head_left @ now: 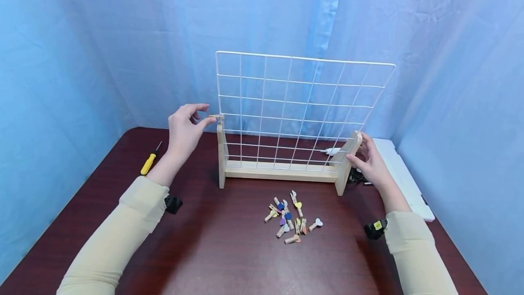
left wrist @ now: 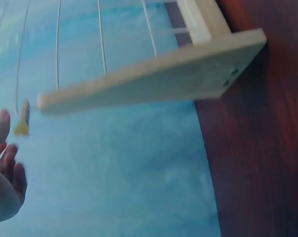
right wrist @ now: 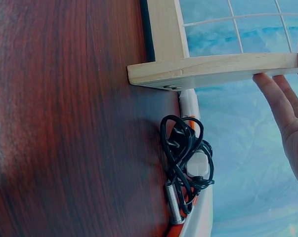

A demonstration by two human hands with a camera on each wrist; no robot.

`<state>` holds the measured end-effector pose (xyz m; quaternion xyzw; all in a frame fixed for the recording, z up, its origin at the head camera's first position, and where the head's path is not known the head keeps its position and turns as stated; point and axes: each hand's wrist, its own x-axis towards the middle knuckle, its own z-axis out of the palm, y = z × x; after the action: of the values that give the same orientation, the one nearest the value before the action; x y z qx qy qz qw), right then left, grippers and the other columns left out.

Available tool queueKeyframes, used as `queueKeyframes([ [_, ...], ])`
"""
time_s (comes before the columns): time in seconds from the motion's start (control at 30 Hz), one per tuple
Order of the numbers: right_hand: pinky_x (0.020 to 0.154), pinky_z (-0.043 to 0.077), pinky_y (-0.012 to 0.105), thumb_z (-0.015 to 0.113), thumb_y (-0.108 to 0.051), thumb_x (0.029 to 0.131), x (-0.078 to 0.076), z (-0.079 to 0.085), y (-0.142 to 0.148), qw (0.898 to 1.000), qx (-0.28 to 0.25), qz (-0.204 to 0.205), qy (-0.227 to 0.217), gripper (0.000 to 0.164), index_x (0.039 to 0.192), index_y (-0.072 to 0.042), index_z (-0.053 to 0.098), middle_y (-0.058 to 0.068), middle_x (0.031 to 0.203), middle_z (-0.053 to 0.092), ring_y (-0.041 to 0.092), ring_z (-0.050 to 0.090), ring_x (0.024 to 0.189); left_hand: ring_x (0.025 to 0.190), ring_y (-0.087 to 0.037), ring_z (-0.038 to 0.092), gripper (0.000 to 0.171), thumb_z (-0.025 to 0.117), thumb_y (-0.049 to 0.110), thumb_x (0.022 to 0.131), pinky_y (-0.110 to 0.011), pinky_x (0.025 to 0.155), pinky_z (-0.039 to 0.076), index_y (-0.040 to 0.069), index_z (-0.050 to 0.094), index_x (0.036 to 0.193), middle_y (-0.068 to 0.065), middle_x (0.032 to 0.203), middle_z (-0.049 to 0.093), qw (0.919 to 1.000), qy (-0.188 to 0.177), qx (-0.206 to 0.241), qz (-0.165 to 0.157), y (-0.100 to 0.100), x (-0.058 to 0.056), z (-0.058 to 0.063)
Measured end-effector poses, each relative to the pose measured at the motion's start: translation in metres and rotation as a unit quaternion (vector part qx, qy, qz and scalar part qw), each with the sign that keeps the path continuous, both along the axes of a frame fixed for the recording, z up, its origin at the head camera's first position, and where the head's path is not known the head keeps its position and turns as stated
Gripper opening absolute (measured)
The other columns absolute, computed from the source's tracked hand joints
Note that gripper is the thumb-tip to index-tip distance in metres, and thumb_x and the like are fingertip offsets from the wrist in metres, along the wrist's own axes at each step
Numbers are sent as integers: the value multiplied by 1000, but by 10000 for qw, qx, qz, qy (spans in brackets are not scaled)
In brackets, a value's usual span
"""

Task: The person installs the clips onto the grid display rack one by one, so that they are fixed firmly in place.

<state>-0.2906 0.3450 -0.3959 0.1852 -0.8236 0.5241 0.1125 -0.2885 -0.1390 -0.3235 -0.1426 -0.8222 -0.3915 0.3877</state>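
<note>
A white wire grid (head_left: 290, 57) stands upright in a pale wooden stand (head_left: 282, 175). A wooden clothespin with a yellow heart (left wrist: 22, 120) is clipped to the grid's left edge wire, just above the left side panel (left wrist: 153, 84). Right beside it is my left hand (head_left: 184, 126), thumb and index finger spread apart; the left wrist view shows a gap between fingers and clothespin. My right hand (head_left: 370, 160) grips the right side panel (right wrist: 213, 66) near its top, thumb on one face and fingers on the other.
Several small clothespins with coloured hearts (head_left: 288, 216) lie in a loose pile before the stand. On the left is a yellow screwdriver (head_left: 148, 163). Behind the right panel are a bundled black cable (right wrist: 181, 158) and a white flat object (head_left: 403, 176). Blue curtains surround the table.
</note>
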Motion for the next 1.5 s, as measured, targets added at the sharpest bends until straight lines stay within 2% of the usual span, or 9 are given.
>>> queueKeyframes([
  [0.13, 65, 52, 22, 57, 2, 84, 8, 10, -7, 10000, 25, -11, 9, 69, 140, -16, 21, 24, 128, 37, 16, 44, 111, 62, -13, 51, 29, 76, 21, 68, -21, 56, 42, 8, 70, 94, -4, 78, 63, 9986, 232, 3, -482, 18, 19, -8],
  [0.33, 66, 51, 20, 56, 2, 84, 15, 18, -14, 9999, 141, -45, -2, 69, 140, -17, 20, 26, 129, 36, 28, 42, 114, 64, -9, 52, 31, 78, 25, 66, -20, 56, 44, 12, 69, 92, -1, 75, 62, 9864, -733, -668, -1313, 53, 44, -48],
  [0.4, 66, 51, 19, 56, 2, 84, 14, 17, -15, 9999, 145, -44, 17, 69, 140, -15, 20, 26, 129, 37, 33, 41, 115, 66, -10, 53, 32, 79, 27, 64, -21, 60, 45, 13, 69, 91, 1, 76, 63, 9764, -1084, -975, -1591, 64, 50, -64],
  [0.53, 65, 51, 20, 56, 2, 84, 11, 13, -13, 10000, 80, -27, -10, 69, 140, -15, 20, 26, 129, 36, 36, 39, 116, 71, -12, 55, 36, 79, 31, 62, -23, 66, 45, 12, 68, 90, 0, 77, 63, 9470, -1763, -1496, -2230, 83, 59, -94],
  [0.63, 65, 52, 20, 57, 0, 84, 5, 6, -7, 10000, 60, -17, -33, 70, 140, -19, 20, 24, 130, 36, 31, 40, 116, 73, -11, 54, 37, 80, 35, 60, -24, 69, 42, 13, 67, 87, 3, 76, 62, 9248, -2080, -1985, -2492, 96, 63, -111],
  [0.73, 65, 52, 20, 58, -1, 84, 0, 3, -4, 10000, 67, -17, -32, 71, 140, -21, 20, 23, 131, 37, 19, 43, 114, 69, -7, 52, 35, 80, 37, 58, -19, 66, 41, 15, 64, 79, 7, 71, 59, 9095, -2155, -2357, -2663, 108, 63, -123],
  [0.9, 64, 52, 21, 57, 1, 84, 6, 9, -9, 10000, 53, 6, 37, 69, 140, -17, 21, 26, 130, 37, 6, 44, 107, 59, -3, 50, 38, 81, 39, 57, -13, 55, 40, 12, 59, 71, 5, 65, 58, 8921, -2403, -2407, -2975, 123, 63, -132],
  [1.07, 63, 52, 22, 55, 3, 84, 14, 15, -17, 9999, 62, 25, 92, 67, 140, -13, 21, 27, 127, 38, 6, 46, 105, 56, 0, 45, 39, 80, 39, 58, -12, 52, 38, 12, 55, 71, 5, 64, 56, 8803, -2652, -2643, -2913, 129, 64, -138],
  [1.5, 64, 52, 22, 57, 0, 84, 4, 0, -3, 10000, 18, 51, -39, 70, 140, -19, 20, 23, 130, 38, 2, 44, 107, 55, 1, 48, 23, 76, 22, 69, -14, 57, 41, 9, 60, 81, 8, 60, 56, 8770, -2657, -2412, -3194, 119, 67, -124],
])
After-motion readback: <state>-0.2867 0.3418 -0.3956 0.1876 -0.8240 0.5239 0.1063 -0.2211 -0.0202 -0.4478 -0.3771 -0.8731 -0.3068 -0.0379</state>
